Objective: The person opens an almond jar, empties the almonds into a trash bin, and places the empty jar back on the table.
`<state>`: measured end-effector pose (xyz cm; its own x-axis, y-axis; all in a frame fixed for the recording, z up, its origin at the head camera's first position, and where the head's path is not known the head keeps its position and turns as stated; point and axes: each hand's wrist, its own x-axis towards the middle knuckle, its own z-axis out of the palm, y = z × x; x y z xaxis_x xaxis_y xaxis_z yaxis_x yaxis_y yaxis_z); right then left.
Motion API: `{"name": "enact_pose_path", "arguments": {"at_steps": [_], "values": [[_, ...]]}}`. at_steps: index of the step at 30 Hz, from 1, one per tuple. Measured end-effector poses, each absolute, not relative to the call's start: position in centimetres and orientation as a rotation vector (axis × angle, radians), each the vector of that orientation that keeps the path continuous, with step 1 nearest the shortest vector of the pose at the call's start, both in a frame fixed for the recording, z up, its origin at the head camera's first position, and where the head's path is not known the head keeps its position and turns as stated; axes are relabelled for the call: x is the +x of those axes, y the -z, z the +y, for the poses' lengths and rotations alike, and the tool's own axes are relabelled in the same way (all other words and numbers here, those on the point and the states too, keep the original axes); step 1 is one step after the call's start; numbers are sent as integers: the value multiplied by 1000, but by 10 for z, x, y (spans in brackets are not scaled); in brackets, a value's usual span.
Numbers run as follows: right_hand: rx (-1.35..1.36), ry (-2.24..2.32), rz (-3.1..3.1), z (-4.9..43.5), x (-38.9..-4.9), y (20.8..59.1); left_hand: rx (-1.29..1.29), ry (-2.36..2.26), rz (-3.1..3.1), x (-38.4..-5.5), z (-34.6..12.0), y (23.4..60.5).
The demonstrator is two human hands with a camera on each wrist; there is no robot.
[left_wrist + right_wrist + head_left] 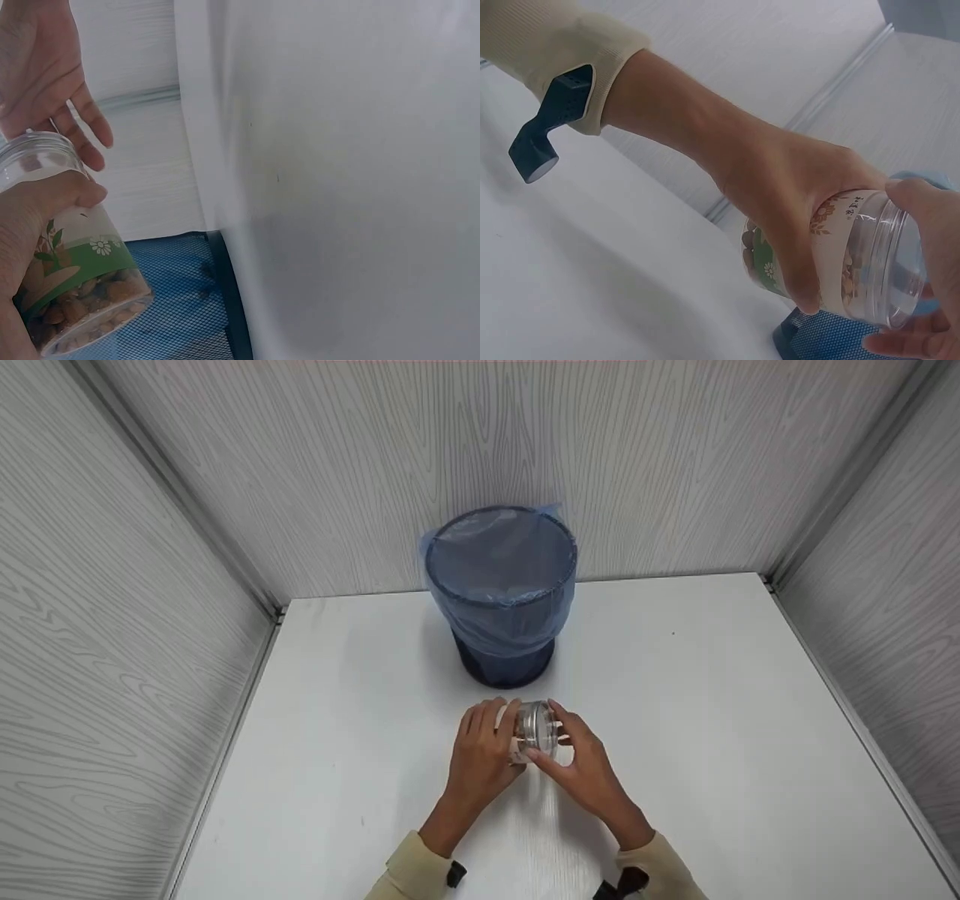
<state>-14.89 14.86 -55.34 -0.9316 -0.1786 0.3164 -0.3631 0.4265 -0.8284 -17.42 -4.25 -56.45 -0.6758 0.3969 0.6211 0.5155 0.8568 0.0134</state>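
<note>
A clear jar [840, 240] with a printed paper label and a green band holds brown almond-like nuts at its bottom, seen in the left wrist view. My left hand [480, 750] grips the body of this jar, tilted on its side above the table. At the jar's clear, ridged lid [538, 727] is my right hand [589, 769], its thumb on one side of the rim and its fingers on the other. The right palm partly hides the lid's end in the right wrist view.
Just behind the hands stands a dark blue mesh bin [506, 669], lined with a translucent blue bag [502, 622] folded over its rim. It rests on a white table [712, 720]. Pale wood-grain panels [337, 472] enclose the back and both sides.
</note>
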Motion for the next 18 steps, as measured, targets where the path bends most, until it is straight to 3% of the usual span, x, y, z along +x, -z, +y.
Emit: {"name": "enact_pose_path", "arguments": {"at_steps": [18], "values": [[606,-1533,-2462,153,-151,557,-667,309,-2424,-171,-43,565]]}}
